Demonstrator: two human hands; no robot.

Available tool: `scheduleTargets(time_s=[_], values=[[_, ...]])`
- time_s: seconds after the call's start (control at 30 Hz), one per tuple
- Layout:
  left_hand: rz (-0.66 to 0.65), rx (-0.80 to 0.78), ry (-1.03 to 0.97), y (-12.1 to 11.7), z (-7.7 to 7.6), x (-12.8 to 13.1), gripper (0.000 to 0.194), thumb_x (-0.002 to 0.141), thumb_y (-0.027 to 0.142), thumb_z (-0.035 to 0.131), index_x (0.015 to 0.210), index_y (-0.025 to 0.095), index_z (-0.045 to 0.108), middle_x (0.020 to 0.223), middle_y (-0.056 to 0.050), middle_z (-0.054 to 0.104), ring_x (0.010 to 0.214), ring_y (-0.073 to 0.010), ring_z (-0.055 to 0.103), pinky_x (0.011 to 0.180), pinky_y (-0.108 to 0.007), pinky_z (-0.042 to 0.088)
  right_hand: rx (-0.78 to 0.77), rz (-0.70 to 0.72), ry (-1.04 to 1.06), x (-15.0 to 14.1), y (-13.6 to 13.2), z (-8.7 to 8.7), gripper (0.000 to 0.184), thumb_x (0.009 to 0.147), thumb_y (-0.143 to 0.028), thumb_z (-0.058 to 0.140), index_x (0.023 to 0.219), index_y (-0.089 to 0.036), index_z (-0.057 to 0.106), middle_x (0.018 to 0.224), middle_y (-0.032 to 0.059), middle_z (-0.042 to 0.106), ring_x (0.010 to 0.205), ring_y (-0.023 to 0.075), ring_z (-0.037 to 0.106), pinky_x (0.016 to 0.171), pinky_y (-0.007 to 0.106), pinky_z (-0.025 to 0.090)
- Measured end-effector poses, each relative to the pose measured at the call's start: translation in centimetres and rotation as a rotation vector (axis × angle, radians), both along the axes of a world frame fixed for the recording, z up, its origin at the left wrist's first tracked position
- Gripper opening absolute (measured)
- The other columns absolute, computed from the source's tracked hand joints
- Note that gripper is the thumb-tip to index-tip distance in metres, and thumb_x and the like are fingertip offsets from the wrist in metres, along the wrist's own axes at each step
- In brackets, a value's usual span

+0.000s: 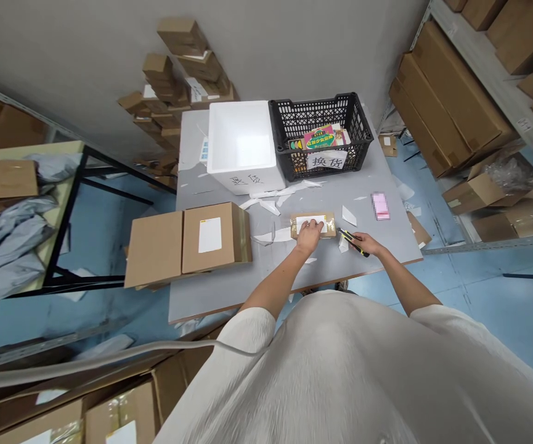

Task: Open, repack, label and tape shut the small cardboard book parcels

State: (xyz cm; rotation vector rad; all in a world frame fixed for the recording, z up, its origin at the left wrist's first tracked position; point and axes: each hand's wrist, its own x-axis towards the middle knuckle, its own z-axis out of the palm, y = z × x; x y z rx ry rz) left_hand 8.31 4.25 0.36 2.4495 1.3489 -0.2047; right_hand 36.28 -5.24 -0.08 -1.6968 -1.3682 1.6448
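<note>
Grey bench (229, 277) carries everything, largest first: a big carton (187, 243) at its left, flap open over the edge; a white foam box (243, 145) at the far side; a black crate (321, 132) just beside it, with colourful packs inside. Paper scraps (270, 206) lie scattered between these and the near edge. A small taped parcel (313, 225) with a white label lies near the bench's middle. The left hand (309, 237) presses down on the parcel's near edge, fingers (315, 226) bent over its top. The right hand (368, 245) is closed around a yellow-black knife (352, 240), whose tip points at the parcel's right end, just beside it. A pink pad (380, 205) lies well apart.
</note>
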Motion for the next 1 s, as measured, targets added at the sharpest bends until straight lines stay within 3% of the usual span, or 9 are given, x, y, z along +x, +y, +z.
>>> scheduleTargets(time_s=[0.23,0.37,0.53,0.73,0.93,1.0], values=[[-0.001,0.045,-0.003,-0.5,0.3,-0.2,0.050,0.101,0.016,0.066,0.149,0.027,0.059,0.146,-0.013,0.065,0.126,-0.0297,0.071,0.136,-0.048,0.034,0.000,-0.121,-0.042,0.1,1.0,0.6,0.043,0.093,-0.066,0.076,0.096,-0.025,0.066,0.083,0.0020,0.073,0.074,0.0190,0.066,0.065,0.029,0.052],[-0.003,0.022,-0.029,-0.7,0.6,-0.4,0.059,0.100,0.021,0.067,0.158,0.025,0.055,0.153,-0.016,0.062,0.138,-0.0332,0.066,0.137,-0.051,0.030,0.012,-0.209,-0.052,-0.2,1.8,0.8,0.044,0.092,-0.064,0.077,0.103,-0.023,0.066,0.094,0.0049,0.079,0.078,0.0186,0.070,0.067,0.028,0.053],[0.104,0.033,-0.128,-0.3,1.0,-0.5,0.059,0.110,0.034,0.054,0.168,0.025,0.046,0.173,-0.018,0.047,0.153,-0.0366,0.052,0.126,-0.051,0.044,0.039,-0.233,-0.063,-0.3,2.2,1.1,0.050,0.097,-0.068,0.070,0.116,-0.022,0.066,0.096,0.0066,0.082,0.078,0.0195,0.070,0.070,0.029,0.054],[0.198,0.022,-0.150,1.9,1.2,0.2,0.050,0.111,0.028,0.048,0.161,0.029,0.053,0.165,-0.014,0.055,0.150,-0.0340,0.054,0.124,-0.050,0.046,0.133,-0.120,-0.240,0.0,1.7,1.9,0.049,0.110,-0.062,0.049,0.125,-0.023,0.074,0.099,0.0053,0.081,0.086,0.0232,0.074,0.081,0.034,0.057],[0.239,0.000,-0.140,2.7,0.4,0.4,0.046,0.107,0.029,0.057,0.154,0.029,0.058,0.161,-0.015,0.057,0.152,-0.0364,0.050,0.125,-0.054,0.043,0.325,0.059,-0.480,-0.1,2.2,2.7,0.042,0.110,-0.047,0.060,0.142,-0.026,0.078,0.131,0.0117,0.081,0.120,0.0324,0.072,0.102,0.041,0.055],[0.236,0.006,-0.142,2.7,0.3,0.5,0.049,0.105,0.028,0.061,0.154,0.031,0.057,0.162,-0.015,0.056,0.152,-0.0367,0.049,0.124,-0.055,0.042,0.334,0.121,-0.563,-0.2,2.6,2.8,0.041,0.110,-0.044,0.062,0.144,-0.027,0.078,0.135,0.0125,0.079,0.122,0.0326,0.071,0.102,0.041,0.054]])
